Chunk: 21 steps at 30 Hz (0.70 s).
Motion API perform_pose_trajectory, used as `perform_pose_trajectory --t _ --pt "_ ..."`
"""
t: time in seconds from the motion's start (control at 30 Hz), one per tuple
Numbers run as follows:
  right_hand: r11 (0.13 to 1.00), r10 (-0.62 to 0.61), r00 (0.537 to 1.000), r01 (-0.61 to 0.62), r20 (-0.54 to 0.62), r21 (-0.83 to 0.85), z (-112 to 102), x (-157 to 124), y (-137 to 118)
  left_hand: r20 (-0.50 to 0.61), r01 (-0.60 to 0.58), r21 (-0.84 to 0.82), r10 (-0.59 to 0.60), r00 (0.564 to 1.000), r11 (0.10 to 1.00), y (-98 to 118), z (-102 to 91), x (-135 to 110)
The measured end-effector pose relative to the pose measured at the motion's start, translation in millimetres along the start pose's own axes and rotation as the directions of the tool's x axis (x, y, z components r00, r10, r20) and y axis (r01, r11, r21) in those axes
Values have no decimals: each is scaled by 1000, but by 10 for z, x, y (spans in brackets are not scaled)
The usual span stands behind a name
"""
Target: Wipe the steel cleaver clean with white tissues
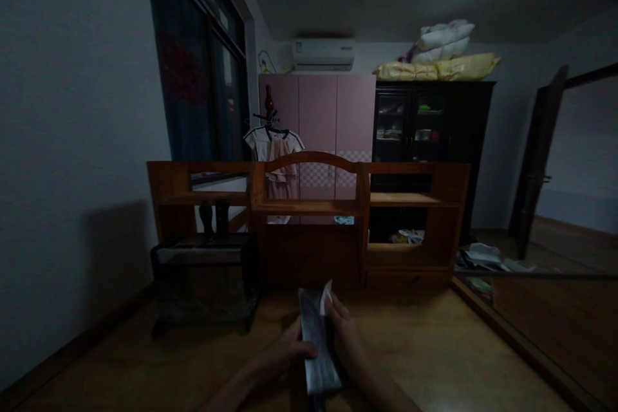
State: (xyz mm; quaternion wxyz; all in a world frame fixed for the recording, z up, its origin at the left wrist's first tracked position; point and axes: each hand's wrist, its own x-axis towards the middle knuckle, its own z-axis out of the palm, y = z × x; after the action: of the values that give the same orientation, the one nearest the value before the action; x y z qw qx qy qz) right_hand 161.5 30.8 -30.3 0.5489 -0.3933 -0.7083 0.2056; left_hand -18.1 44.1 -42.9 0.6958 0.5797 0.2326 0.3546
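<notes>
Low in the middle of the head view is a broad, flat, grey blade, which looks like a cleaver (316, 370), upright with a dark handle-like part below it. My left hand (290, 349) grips it from the left, its thumb across the blade's face and its fingers hidden behind. At the upper right edge, my right hand (345, 331) is closed on a thin white tissue (327, 299), pressed against the blade. Left of my hands stands a dark, see-through knife block (203, 286) with two black handles (214, 217) sticking up.
A wooden desk (410, 347) lies under my hands, backed by a wooden shelf unit (309, 207). A wall (72, 174) borders it on the left. Beyond are a pink wardrobe (317, 112), a dark cabinet (470, 154) and an ajar door (538, 161). The room is dim.
</notes>
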Motion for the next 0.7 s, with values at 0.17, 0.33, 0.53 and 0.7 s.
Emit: perform_pose_trajectory --t 0.17,0.33,0.53,0.7 --pt "982 -72 982 100 172 -162 -19 -47 37 62 -32 18 30 998 999 94 66 -62" --pt "982 -76 961 119 267 -149 -61 -47 -93 69 -4 78 -2 998 997 125 91 -55" --pt "996 63 989 -54 136 -66 7 -55 69 78 -25 80 18 997 996 100 68 -35" --pt "998 49 998 -47 35 -34 28 -34 275 83 -18 104 9 997 994 116 65 -56"
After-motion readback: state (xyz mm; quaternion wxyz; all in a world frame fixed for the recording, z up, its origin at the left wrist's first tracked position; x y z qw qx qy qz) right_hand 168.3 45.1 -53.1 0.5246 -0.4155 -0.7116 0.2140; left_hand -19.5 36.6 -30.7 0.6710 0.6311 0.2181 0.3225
